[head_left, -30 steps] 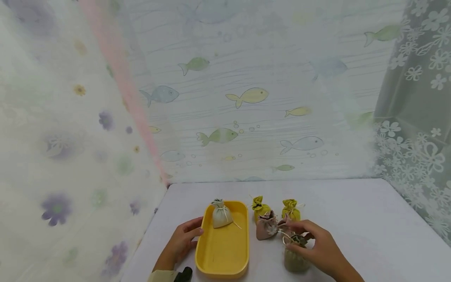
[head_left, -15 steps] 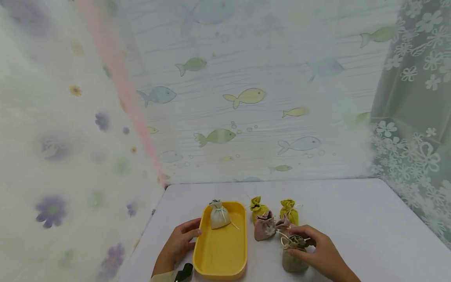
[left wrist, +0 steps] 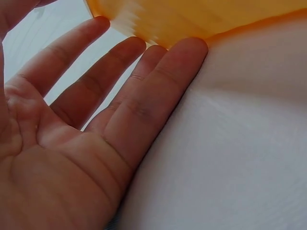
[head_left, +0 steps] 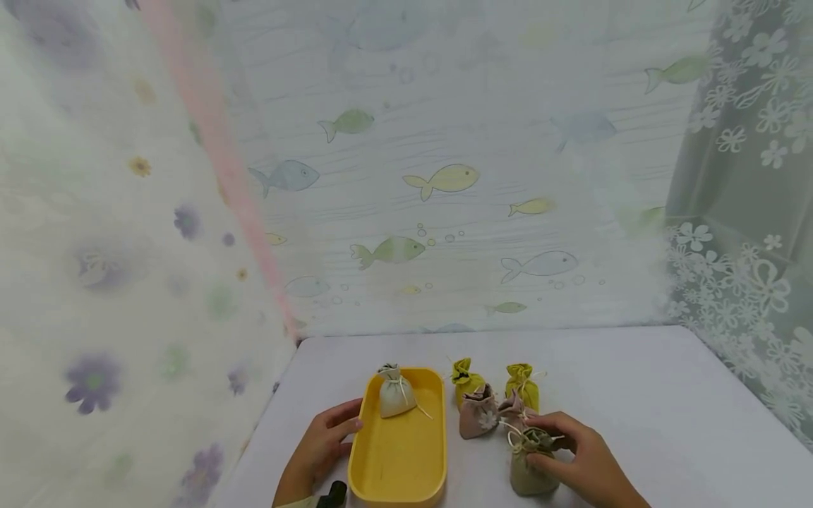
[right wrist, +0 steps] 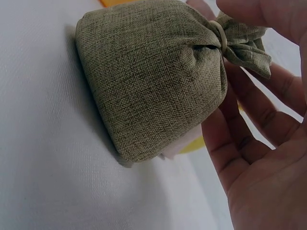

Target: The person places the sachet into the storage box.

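My left hand (head_left: pixel 322 439) rests its fingertips against the left side of a yellow tray (head_left: pixel 358 458). In the left wrist view its fingers (left wrist: pixel 153 100) are fairly straight and touch the tray's outer wall (left wrist: pixel 192 19). A pale cream drawstring pouch (head_left: pixel 396 396) sits inside the tray at the far end. To the right of the tray, my right hand (head_left: pixel 587 455) holds an olive-brown drawstring pouch (head_left: pixel 532 474) between thumb and fingers near its tied neck. The pouch stands on the table, and the right wrist view shows its coarse woven cloth (right wrist: pixel 148 76).
Two mustard-yellow pouches, one at the left (head_left: pixel 466 384) and one at the right (head_left: pixel 522 381), stand behind two dusty-pink ones, one (head_left: pixel 478 416) with a white flower, the other (head_left: pixel 513 408) partly hidden. A white cloth covers the table (head_left: pixel 667 409). Patterned curtains (head_left: pixel 444 212) hang around it.
The head view has shifted slightly. Both hands, the tray and the pouches keep about the same places.
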`<state>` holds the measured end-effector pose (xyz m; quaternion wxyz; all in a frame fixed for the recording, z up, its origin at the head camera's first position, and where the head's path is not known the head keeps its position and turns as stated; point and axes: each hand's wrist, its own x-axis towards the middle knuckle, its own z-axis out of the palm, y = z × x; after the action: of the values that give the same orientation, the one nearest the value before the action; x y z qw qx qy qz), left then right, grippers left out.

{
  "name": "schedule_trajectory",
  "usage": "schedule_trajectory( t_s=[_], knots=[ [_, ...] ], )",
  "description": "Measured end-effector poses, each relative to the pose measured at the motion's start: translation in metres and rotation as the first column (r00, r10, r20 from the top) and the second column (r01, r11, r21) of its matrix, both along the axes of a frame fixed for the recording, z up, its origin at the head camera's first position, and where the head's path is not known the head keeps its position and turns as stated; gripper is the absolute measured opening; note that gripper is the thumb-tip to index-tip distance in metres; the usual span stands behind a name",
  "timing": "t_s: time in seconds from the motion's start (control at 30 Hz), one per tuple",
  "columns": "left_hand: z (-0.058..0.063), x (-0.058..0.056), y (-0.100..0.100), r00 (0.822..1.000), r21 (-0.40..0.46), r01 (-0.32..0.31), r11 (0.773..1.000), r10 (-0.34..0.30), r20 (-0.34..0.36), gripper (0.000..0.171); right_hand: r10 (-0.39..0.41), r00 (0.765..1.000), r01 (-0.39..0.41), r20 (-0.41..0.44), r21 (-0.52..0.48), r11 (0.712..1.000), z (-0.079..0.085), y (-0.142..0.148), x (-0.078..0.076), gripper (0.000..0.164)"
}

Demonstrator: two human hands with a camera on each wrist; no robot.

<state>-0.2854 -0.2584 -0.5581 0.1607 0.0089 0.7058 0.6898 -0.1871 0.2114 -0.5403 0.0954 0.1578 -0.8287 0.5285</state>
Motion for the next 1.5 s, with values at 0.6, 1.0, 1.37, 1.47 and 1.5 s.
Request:
schedule_trajectory(
  t_s=[0.6,1.0,1.37,1.47,1.5],
  knots=[
    [-0.001,0.002,-0.003,1.0,0.002,0.02,1.0,-0.02,0.01,0.068,-0.029,0.998,0.028,0.058,0.015,0.999,-0.001,-0.002,0.0,0.029],
    [-0.001,-0.001,-0.002,1.0,0.008,0.02,1.0,-0.02,-0.006,0.067,-0.06,0.994,0.06,-0.087,-0.003,0.998,0.001,-0.008,0.002,0.018],
    [0.003,0.0,-0.001,1.0,-0.016,0.005,1.0,-0.005,-0.02,0.063,-0.095,0.982,0.094,-0.161,-0.016,0.995,0.015,-0.019,0.002,0.023],
    [0.001,0.001,-0.002,1.0,-0.02,-0.003,1.0,0.003,-0.007,0.063,-0.094,0.97,0.097,-0.222,0.002,0.995,0.017,-0.026,0.004,0.026],
    [0.001,0.002,-0.002,1.0,-0.018,-0.006,1.0,0.006,-0.006,0.063,-0.091,0.966,0.095,-0.242,0.007,0.995,0.018,-0.029,0.004,0.026]
  ],
)
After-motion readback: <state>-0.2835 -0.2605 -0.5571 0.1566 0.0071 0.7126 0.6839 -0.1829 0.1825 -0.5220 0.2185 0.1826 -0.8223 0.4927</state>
